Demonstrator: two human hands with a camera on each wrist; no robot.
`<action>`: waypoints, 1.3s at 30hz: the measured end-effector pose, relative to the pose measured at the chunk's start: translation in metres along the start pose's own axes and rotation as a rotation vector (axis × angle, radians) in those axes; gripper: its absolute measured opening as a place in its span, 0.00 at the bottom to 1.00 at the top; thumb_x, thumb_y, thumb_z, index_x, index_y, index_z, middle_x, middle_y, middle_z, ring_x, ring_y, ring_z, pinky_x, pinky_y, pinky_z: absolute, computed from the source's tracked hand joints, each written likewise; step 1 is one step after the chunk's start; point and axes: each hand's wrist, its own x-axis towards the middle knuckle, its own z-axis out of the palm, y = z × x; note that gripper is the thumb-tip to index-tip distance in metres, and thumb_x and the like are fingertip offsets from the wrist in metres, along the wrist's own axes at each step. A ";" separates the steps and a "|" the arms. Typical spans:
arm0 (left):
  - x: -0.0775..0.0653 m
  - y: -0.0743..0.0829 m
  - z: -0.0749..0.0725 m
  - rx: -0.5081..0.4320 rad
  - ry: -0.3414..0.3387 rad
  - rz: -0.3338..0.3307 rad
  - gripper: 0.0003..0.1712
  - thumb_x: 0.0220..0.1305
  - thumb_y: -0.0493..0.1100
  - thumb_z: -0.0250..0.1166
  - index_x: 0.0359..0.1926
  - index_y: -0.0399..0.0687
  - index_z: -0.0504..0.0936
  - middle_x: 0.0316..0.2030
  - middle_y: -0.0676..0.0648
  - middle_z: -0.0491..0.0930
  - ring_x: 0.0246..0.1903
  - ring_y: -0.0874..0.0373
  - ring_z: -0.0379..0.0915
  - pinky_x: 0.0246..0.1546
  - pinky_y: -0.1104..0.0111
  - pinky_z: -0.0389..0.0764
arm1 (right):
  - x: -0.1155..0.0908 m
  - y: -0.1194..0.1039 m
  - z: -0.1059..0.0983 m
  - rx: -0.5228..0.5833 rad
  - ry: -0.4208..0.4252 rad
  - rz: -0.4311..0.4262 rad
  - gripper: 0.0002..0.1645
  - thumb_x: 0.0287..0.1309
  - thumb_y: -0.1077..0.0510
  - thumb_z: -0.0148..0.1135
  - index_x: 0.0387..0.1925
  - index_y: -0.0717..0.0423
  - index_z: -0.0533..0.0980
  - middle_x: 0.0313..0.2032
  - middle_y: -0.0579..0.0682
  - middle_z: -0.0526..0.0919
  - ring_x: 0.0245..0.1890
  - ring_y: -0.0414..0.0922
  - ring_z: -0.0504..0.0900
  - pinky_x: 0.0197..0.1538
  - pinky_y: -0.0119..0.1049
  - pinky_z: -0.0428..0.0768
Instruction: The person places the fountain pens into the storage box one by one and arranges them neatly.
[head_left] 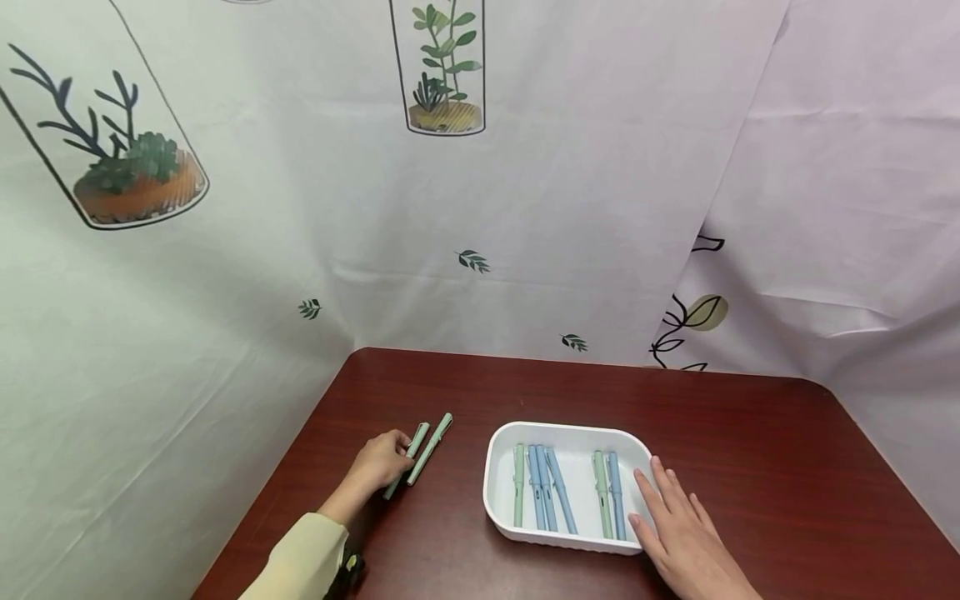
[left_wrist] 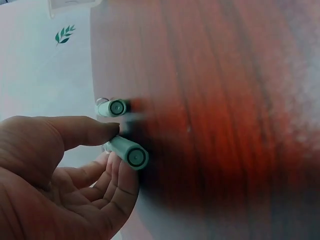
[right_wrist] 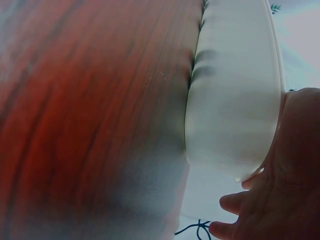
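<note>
At the left of the table, my left hand pinches a light green pen between thumb and fingers. The left wrist view shows the end of this pen between thumb and curled fingers. A second green pen lies beside it on the table. My right hand has its fingers straight and touches the right side of a white plastic tray. Inside the tray lie a green pen and three blue pens at the left, with another green pen and a blue pen at the right.
The dark red wooden table has rounded back corners. A pale cloth printed with plants hangs behind and around it. A dark strap-like object is at the left sleeve's cuff.
</note>
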 end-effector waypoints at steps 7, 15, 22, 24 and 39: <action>0.000 -0.001 -0.004 -0.091 -0.031 -0.017 0.14 0.60 0.36 0.67 0.47 0.35 0.82 0.33 0.48 0.80 0.32 0.56 0.74 0.35 0.62 0.75 | -0.001 0.001 0.003 -0.002 0.029 -0.020 0.36 0.70 0.44 0.59 0.73 0.54 0.67 0.76 0.60 0.58 0.72 0.64 0.62 0.65 0.65 0.62; -0.003 0.002 -0.014 -0.166 0.007 -0.020 0.17 0.61 0.37 0.66 0.51 0.37 0.82 0.38 0.45 0.82 0.36 0.53 0.75 0.40 0.60 0.76 | 0.000 0.000 0.001 -0.001 0.015 -0.012 0.36 0.70 0.43 0.58 0.73 0.54 0.67 0.77 0.59 0.57 0.72 0.64 0.61 0.66 0.65 0.61; -0.009 0.006 -0.020 -0.337 -0.017 -0.025 0.19 0.62 0.35 0.69 0.53 0.34 0.80 0.38 0.44 0.84 0.32 0.55 0.80 0.33 0.61 0.82 | 0.000 0.001 0.001 -0.008 0.021 -0.017 0.36 0.70 0.43 0.58 0.74 0.53 0.66 0.77 0.59 0.57 0.72 0.64 0.61 0.66 0.65 0.61; -0.010 0.008 -0.021 -0.399 -0.032 -0.023 0.19 0.61 0.34 0.70 0.53 0.32 0.80 0.36 0.44 0.84 0.31 0.55 0.81 0.33 0.61 0.84 | 0.000 0.001 0.001 -0.008 0.014 -0.013 0.36 0.70 0.43 0.58 0.73 0.54 0.67 0.77 0.59 0.57 0.72 0.64 0.62 0.65 0.65 0.62; -0.026 0.035 -0.022 -0.559 -0.130 0.042 0.18 0.60 0.38 0.73 0.46 0.30 0.82 0.32 0.47 0.84 0.26 0.57 0.77 0.27 0.61 0.83 | 0.001 -0.001 -0.001 -0.017 -0.016 0.004 0.37 0.70 0.43 0.59 0.73 0.55 0.67 0.77 0.60 0.57 0.72 0.65 0.62 0.66 0.66 0.61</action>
